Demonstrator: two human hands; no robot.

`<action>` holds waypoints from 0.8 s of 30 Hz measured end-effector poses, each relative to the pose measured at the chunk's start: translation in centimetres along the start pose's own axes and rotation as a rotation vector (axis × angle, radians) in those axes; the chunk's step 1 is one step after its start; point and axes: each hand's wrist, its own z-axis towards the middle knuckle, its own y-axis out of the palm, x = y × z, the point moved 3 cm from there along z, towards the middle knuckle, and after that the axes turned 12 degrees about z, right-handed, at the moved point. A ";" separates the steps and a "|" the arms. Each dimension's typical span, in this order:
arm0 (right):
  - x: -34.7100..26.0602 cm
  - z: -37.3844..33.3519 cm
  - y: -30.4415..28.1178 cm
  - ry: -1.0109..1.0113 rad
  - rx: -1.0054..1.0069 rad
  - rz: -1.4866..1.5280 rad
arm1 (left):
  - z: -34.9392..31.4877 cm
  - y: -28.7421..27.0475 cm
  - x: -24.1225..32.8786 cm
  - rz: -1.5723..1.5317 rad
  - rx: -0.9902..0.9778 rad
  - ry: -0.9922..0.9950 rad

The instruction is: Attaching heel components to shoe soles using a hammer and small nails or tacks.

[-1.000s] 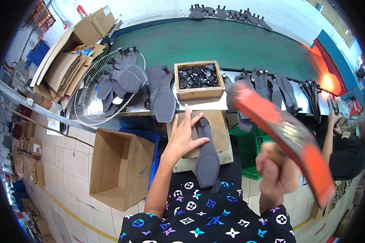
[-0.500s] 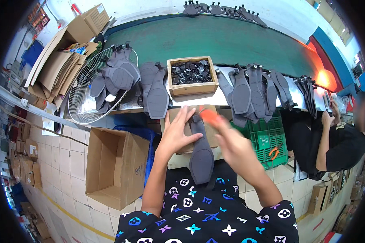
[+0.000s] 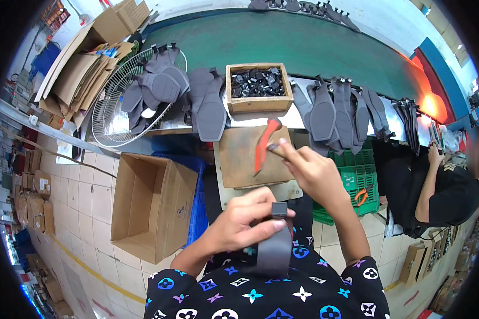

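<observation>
My left hand [image 3: 245,222] grips a grey shoe sole [image 3: 274,255] close to my body, its fingers wrapped around the narrow heel end. A small black heel block [image 3: 280,209] tops that end; the sole's lower part is blurred. In my right hand [image 3: 316,174] is a hammer [image 3: 261,151] with an orange-red head, held by its short handle over the brown work board [image 3: 239,165]. Just beyond the board stands a wooden box [image 3: 261,106] of small black pieces. More grey soles lie to its left [image 3: 211,118] and right [image 3: 320,118].
A wire basket [image 3: 98,127] with soles and an open cardboard box [image 3: 133,212] stand on the left. At right are a green crate [image 3: 351,165] with orange-handled pliers [image 3: 363,196] and a seated co-worker [image 3: 444,196]. A green conveyor belt [image 3: 282,50] runs behind.
The sole has left the board, drawn back toward my body by my left hand, heel end now up. The hammer, blurred before, is now clearer above the bare board.
</observation>
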 end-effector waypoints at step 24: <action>-4.1 -4.4 3.6 0.306 -0.213 1.807 | -2.7 4.4 -0.7 -0.725 -0.216 -0.474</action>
